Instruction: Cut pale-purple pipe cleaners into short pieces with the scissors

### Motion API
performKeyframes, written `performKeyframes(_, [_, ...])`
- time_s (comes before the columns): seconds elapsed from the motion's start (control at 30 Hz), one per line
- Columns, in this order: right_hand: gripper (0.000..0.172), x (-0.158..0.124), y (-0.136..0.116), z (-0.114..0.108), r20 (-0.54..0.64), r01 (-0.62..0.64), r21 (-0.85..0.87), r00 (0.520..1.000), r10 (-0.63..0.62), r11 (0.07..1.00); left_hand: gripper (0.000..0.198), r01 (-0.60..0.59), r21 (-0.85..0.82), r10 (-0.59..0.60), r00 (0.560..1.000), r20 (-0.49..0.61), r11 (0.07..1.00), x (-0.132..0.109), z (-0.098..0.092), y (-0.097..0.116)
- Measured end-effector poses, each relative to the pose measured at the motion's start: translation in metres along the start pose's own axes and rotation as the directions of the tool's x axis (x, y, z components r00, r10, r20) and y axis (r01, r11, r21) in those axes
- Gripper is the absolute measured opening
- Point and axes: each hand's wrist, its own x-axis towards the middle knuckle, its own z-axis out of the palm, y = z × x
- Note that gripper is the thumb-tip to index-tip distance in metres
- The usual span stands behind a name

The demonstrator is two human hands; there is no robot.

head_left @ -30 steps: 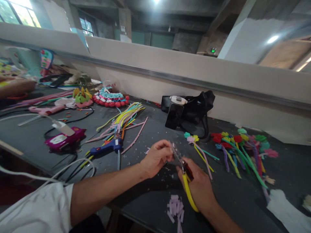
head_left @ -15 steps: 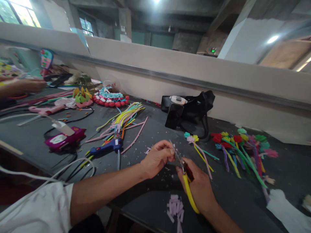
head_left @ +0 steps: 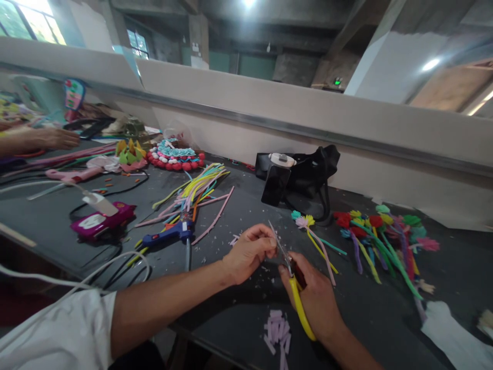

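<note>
My right hand (head_left: 314,293) is closed around the yellow handles of a pair of scissors (head_left: 298,303). Their blades point up and left, next to the fingertips of my left hand (head_left: 254,251). The thumb and forefinger of that hand are pinched together; whatever they hold is too small or hidden to make out. Below, near the table's front edge, lies a pile of short lilac strips (head_left: 277,329). A few more lilac pieces (head_left: 234,239) lie just beyond my left hand, and tiny pale scraps are scattered around both hands.
Left of me are a blue glue gun (head_left: 169,234), colourful fuzzy stems (head_left: 200,187) and a purple power strip (head_left: 103,221) with cables. A black bag (head_left: 308,172) and phone (head_left: 275,184) lie ahead; fuzzy flowers (head_left: 370,226) sit right. Another person's hand (head_left: 57,137) is at far left.
My hands stay nearly in place. A small lilac bit seen beside the scissor blades earlier no longer shows there. The other person's hand has moved slightly right.
</note>
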Motion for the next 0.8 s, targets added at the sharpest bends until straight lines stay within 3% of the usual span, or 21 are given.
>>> performKeyframes(0.4, [0.019, 0.0018, -0.0006, -0.0011, 0.005, -0.002, -0.056, 1.000, 0.002, 0.998, 0.013, 0.012, -0.013, -0.012, 1.000, 0.002, 1.000, -0.0003, 0.0007, 0.0002])
performKeyframes(0.8, [0.016, 0.0020, -0.0006, -0.0025, 0.017, -0.050, 0.043, 0.999, 0.050, 0.998, 0.012, 0.022, -0.011, -0.021, 0.999, 0.048, 1.000, 0.0014, -0.0023, -0.0014])
